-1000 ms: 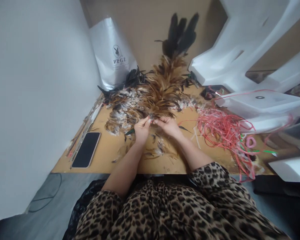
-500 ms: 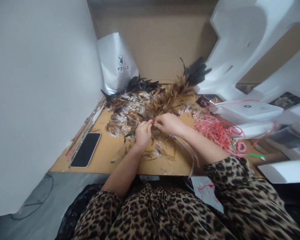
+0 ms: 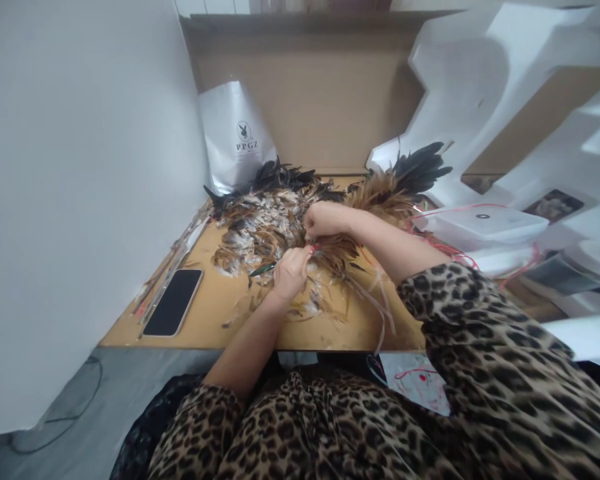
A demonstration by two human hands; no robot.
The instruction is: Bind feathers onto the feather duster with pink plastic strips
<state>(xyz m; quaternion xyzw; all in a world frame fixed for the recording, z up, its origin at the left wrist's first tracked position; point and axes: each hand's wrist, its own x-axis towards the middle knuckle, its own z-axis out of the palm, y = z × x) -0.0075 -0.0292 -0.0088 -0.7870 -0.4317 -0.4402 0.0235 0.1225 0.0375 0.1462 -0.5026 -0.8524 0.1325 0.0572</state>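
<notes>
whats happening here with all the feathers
A person in a leopard-print top sits at a wooden table covered in a pile of loose feathers. The right hand grips a bunch of brown and black feathers that fans out to the right, while the left hand pinches something small and red at the bunch's base; what it is cannot be made out. A phone lies at the table's left edge, a white bag stands behind the pile.

Bench surroundings, noted for you

Your black phone (image 3: 173, 302) lay face-up near the table's (image 3: 220, 320) left edge; a white printed bag (image 3: 235, 133) leaned on the cardboard backing (image 3: 320, 93), white foam blocks (image 3: 480, 73) stacked at your right.
</notes>
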